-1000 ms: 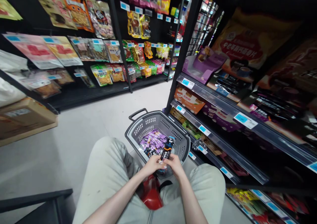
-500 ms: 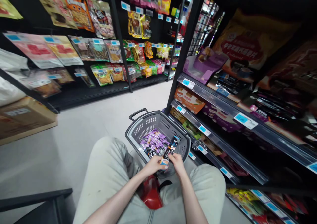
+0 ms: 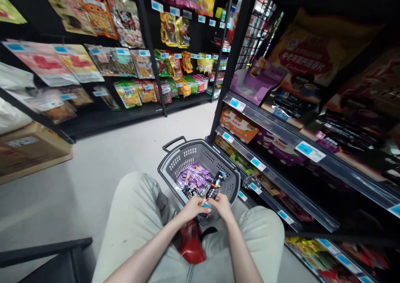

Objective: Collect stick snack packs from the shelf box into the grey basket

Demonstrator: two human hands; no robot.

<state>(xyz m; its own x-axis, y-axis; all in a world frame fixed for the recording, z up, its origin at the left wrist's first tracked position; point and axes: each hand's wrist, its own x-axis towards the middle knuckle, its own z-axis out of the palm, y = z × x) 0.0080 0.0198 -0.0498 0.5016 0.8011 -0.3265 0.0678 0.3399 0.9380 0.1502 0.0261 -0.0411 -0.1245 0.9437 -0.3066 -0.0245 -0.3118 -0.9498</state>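
Both hands are over the near side of a grey shopping basket (image 3: 178, 160), holding a slim black sachet (image 3: 216, 184) with white lettering and an orange streak. My left hand (image 3: 194, 208) grips its lower end, where a blue and white part shows. My right hand (image 3: 221, 204) has its thumb on the front of the sachet, just above the left fingers. Inside the basket lie several small purple sachets (image 3: 196, 174) and some black ones (image 3: 190, 192). Whether more sachets sit behind the held one is hidden by the fingers.
A tiered shelf (image 3: 281, 126) with boxes and sachets stands close on the right. Wall racks (image 3: 118, 118) of snack bags run along the back left. A cardboard box (image 3: 34, 149) sits at left, a dark frame (image 3: 46, 247) at lower left. Something red (image 3: 192, 245) is between my knees.
The black sachet has tilted further to the right, its top end swinging away from the purple sachets. My right hand has shifted slightly on it; the basket stays in place.
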